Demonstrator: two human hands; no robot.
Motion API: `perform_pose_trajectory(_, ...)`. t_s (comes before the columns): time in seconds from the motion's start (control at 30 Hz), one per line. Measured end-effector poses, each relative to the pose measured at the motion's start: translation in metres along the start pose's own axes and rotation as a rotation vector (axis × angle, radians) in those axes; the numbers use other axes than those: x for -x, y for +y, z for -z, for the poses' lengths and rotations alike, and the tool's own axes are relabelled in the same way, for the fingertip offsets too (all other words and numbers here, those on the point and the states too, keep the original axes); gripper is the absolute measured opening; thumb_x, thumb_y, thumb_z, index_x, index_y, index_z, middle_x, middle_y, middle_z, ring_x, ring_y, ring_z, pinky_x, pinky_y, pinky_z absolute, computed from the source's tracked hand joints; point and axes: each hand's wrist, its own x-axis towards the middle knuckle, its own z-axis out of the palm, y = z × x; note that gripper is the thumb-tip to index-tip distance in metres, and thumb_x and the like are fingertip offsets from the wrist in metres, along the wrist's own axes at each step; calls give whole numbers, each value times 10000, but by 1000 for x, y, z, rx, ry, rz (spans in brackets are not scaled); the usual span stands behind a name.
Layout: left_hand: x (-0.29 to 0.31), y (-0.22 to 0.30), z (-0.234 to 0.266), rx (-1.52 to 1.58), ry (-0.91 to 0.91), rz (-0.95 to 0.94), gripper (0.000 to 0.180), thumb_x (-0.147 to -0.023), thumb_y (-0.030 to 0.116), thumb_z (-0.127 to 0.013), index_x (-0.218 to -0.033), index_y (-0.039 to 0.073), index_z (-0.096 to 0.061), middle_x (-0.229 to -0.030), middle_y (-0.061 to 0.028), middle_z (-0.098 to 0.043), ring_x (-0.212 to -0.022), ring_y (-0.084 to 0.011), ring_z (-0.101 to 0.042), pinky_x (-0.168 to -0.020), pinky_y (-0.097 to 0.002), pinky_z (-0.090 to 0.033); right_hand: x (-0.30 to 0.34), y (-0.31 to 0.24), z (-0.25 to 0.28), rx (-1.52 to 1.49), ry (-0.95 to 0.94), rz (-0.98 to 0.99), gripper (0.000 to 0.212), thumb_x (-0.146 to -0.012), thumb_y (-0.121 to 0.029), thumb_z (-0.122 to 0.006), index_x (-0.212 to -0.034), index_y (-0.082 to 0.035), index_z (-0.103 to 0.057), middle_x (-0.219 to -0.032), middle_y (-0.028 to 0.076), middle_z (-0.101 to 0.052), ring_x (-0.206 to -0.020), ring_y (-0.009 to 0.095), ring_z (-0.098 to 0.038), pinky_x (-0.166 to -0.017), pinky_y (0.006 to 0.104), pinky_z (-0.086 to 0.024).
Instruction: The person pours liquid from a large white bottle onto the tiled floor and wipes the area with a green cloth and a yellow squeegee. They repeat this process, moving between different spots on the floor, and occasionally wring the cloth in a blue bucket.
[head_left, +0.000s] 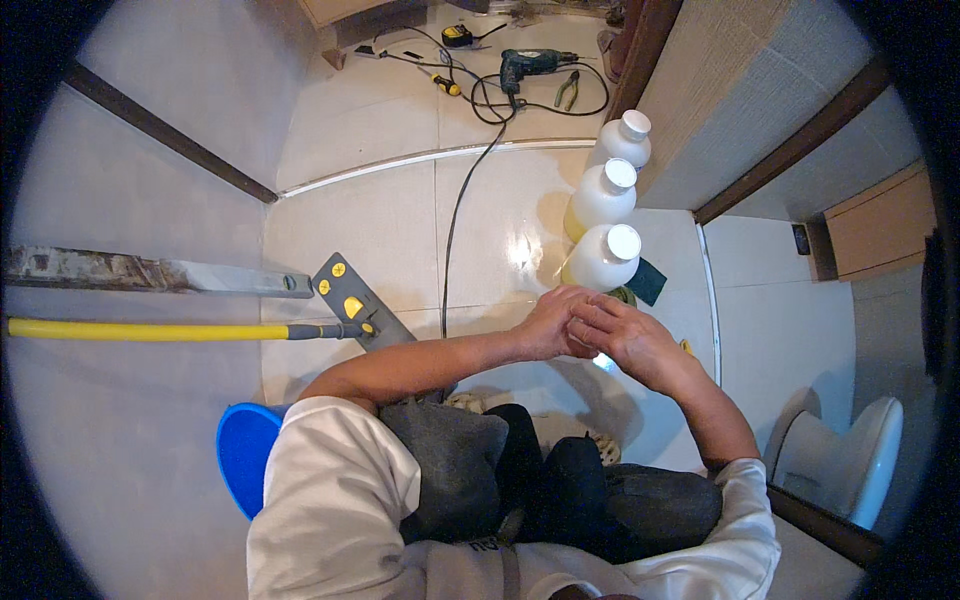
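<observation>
My left hand (556, 322) and my right hand (636, 343) meet above the tiles, their fingers curled and overlapping. Whatever they hold, if anything, is hidden between them; a bright patch shows just below the fingers. Right beyond the hands stands the nearest white-capped bottle (603, 265), of cloudy plastic with yellowish liquid low down. Two similar bottles, a middle bottle (601, 200) and a far bottle (625, 143), stand upright in a row behind it. Beside the nearest one lies a dark green scouring pad (649, 283). A small greenish object (624, 296) is partly covered by my right hand.
At left, a yellow-handled flat mop (150, 329) and a stained metal bar (150, 272) lean near a blue bucket (240, 455). A corded drill (528, 66), pliers (567, 90), screwdriver (446, 85) and tape measure (458, 37) lie beyond the threshold. A toilet (840, 460) stands right.
</observation>
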Motion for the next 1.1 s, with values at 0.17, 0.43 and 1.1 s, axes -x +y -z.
perform_pose_trajectory(0.17,0,-8,-3,26,13,-73,609,-543,269,-800,-1062,82,-544,-1106,-88,-512,-1068,-271,-454,-924,-378,-341,-7,-2,9,-17,-132,-79,384,-713,-66,-572,-1095,-90,-544,-1166,78,-525,-1073,270,-507,-878,350,-462)
perform_pose_trajectory(0.43,4,-8,1,39,16,-74,600,-556,258,-801,-1065,74,-542,-1122,-103,-501,-1075,-272,-458,-932,-374,-343,-5,6,-5,-10,24,103,347,-719,-46,-560,-1062,-99,-562,-1105,46,-557,-1071,265,-515,-869,342,-473)
perform_pose_trajectory(1.1,-10,2,-1,120,-49,-46,681,-578,224,-801,-1173,84,-502,-1199,-106,-499,-1120,-268,-470,-951,-360,-367,1,20,-4,118,-6,-370,496,-701,-469,-633,-971,-58,-573,-767,126,-636,-606,299,-626,-530,404,-493)
